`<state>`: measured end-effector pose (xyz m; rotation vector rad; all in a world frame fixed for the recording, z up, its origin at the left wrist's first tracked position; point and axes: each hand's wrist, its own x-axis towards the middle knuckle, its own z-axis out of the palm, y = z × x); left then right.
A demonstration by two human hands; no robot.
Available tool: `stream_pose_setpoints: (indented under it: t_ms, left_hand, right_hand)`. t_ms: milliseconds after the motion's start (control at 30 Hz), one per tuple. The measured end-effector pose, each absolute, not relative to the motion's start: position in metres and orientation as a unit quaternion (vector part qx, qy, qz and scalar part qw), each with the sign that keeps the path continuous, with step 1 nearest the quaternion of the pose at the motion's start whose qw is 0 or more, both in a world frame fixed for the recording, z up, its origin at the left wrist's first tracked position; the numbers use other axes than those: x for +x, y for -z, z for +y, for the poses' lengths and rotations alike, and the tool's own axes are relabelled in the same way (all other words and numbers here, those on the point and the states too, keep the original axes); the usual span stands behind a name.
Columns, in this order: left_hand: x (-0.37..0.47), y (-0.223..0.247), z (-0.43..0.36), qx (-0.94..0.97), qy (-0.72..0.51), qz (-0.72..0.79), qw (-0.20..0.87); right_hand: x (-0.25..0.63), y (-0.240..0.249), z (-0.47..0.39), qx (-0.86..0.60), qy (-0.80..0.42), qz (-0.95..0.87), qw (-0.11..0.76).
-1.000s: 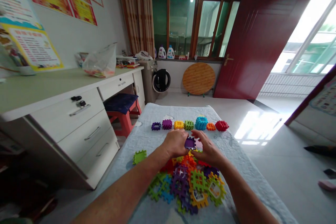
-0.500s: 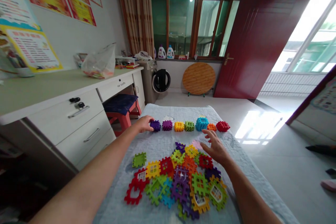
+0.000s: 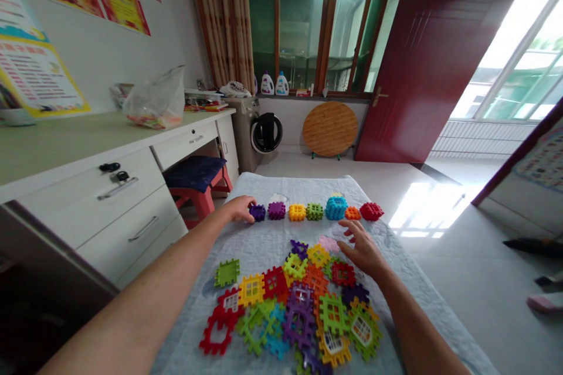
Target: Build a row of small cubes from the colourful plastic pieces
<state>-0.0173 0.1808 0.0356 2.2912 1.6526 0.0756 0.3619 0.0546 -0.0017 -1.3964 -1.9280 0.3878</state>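
My left hand is at the left end of a row of toothed plastic building blocks, its fingers closed around the dark purple stack. Rightward from there stand a magenta stack, a yellow one, a green one, a taller blue one, a small orange one and a red one. Just in front of the blue stack hovers my right hand, fingers apart, holding nothing. Nearer me lies a loose heap of mixed-colour block plates, with a green plate apart at its left.
A pale blue cloth covers the table. To the left are a white desk with drawers and a red stool. Beyond stand a washing machine, a round wooden board and a red door.
My view has shifted a little, so the scene sits slightly more to the left. Both hands keep about the same places beside the row.
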Motion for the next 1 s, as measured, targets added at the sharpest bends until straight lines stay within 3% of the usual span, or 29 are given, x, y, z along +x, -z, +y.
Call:
stream_pose_setpoints:
  t_ms: [533, 1000]
  left_hand:
    - [0.011, -0.046, 0.180, 0.827, -0.022, 0.558, 0.057]
    - [0.048, -0.036, 0.199, 0.849, -0.007, 0.515, 0.121]
  right_hand:
    - [0.363, 0.007, 0.057, -0.532, -0.156, -0.746, 0.369]
    - [0.364, 0.008, 0.057, -0.536, -0.167, -0.741, 0.369]
